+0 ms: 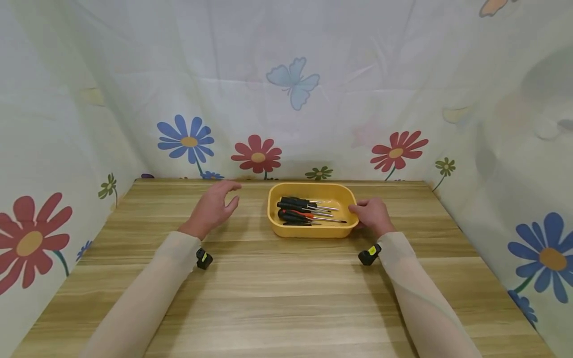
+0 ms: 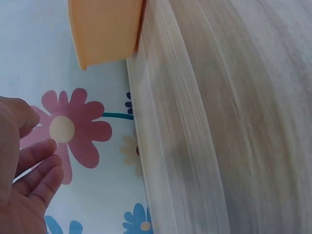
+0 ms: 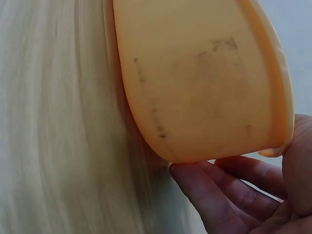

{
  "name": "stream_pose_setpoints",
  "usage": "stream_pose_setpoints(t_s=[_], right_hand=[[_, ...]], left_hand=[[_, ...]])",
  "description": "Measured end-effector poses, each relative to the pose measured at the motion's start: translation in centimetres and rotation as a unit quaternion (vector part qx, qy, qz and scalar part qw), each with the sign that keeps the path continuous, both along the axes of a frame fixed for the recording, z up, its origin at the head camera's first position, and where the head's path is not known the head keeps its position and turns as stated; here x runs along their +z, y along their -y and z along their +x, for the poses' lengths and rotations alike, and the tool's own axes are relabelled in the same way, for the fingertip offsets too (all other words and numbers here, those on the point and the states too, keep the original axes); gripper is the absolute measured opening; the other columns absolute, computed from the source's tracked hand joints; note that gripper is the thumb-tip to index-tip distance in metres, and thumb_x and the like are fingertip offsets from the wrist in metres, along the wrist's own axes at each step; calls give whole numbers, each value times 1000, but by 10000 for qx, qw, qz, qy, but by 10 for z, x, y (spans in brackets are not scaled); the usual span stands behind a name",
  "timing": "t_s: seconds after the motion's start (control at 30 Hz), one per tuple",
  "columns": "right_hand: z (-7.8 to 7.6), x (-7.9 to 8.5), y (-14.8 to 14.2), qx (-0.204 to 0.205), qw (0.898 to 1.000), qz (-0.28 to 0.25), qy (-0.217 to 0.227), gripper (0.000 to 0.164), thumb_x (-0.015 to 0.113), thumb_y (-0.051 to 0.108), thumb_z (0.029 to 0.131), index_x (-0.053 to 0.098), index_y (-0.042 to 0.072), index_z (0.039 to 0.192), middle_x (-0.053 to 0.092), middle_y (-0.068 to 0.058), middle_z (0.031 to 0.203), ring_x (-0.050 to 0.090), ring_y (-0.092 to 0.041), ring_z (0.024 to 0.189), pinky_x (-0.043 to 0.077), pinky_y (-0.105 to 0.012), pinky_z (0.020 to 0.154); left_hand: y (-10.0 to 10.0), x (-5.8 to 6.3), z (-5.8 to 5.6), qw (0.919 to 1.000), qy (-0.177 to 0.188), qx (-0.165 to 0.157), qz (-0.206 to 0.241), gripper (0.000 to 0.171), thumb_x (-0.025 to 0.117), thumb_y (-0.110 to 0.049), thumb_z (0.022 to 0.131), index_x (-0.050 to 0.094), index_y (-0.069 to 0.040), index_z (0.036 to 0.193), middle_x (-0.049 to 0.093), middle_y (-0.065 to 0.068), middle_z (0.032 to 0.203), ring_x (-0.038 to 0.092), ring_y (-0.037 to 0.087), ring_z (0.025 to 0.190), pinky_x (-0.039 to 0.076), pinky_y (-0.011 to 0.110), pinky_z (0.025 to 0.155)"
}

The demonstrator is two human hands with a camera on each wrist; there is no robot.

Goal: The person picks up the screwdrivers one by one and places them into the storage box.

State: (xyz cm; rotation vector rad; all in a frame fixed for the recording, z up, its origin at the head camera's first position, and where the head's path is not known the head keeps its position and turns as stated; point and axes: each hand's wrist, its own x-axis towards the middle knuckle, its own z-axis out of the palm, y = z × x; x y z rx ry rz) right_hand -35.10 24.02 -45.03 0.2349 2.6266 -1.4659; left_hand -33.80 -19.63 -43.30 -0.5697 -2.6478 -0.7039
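Observation:
A yellow plastic bin (image 1: 309, 232) stands towards the back of the wooden table. Several screwdrivers (image 1: 297, 217) lie in it side by side, handles to the left and shafts to the right. Most handles are black, and one has red-orange on it. At the bin's right end my right hand (image 1: 375, 216) pinches the wall, thumb over the rim and fingers against the outside; the right wrist view shows the fingers (image 3: 243, 190) by the bin's scuffed outer wall (image 3: 204, 87). My left hand (image 1: 212, 210) hovers left of the bin, fingers loosely bent and holding nothing.
The wood-grain table (image 1: 286, 298) ends at a back edge just behind the bin. A white curtain (image 1: 340, 99) printed with flowers and butterflies hangs behind and along both sides. Each wrist wears a small black camera, such as the left wrist camera (image 1: 204, 259).

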Motion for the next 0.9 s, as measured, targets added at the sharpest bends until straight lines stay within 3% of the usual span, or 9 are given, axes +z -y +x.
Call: stream_pose_setpoints(t_s=[0.13, 0.4, 0.73, 0.9], right_hand=[[0, 0, 4, 2, 10000, 14, -57, 42, 67, 23, 98, 67, -3, 131, 73, -26, 117, 75, -18, 75, 63, -33, 66], [-2, -1, 10, 6, 10000, 66, -21, 43, 66, 25, 100, 66, -2, 133, 72, -25, 119, 76, -25, 85, 63, -32, 67], [-1, -1, 19, 88, 9999, -7, -100, 40, 67, 24, 99, 69, -3, 128, 73, -25, 115, 76, -22, 80, 63, -32, 66], [-2, 1, 11, 166, 9996, 223, -20, 51, 69, 42, 97, 69, 2, 129, 73, -20, 120, 74, -22, 89, 63, -31, 75]], left_hand=[[-2, -1, -1, 9999, 94, 10, -87, 36, 65, -17, 100, 63, -3, 133, 66, 16, 134, 58, 35, 129, 45, 52, 113], [-4, -4, -1, 9994, 307, 74, -110, 36, 65, -18, 100, 62, -4, 133, 65, 16, 134, 60, 34, 127, 47, 52, 111], [-4, -10, -4, 9991, 415, -19, -115, 37, 65, -19, 100, 61, -3, 134, 66, 16, 133, 60, 36, 125, 48, 54, 110], [-1, -8, -4, 9970, 723, 222, -179, 42, 64, -21, 102, 57, -6, 140, 62, 15, 140, 56, 35, 132, 44, 54, 113]])
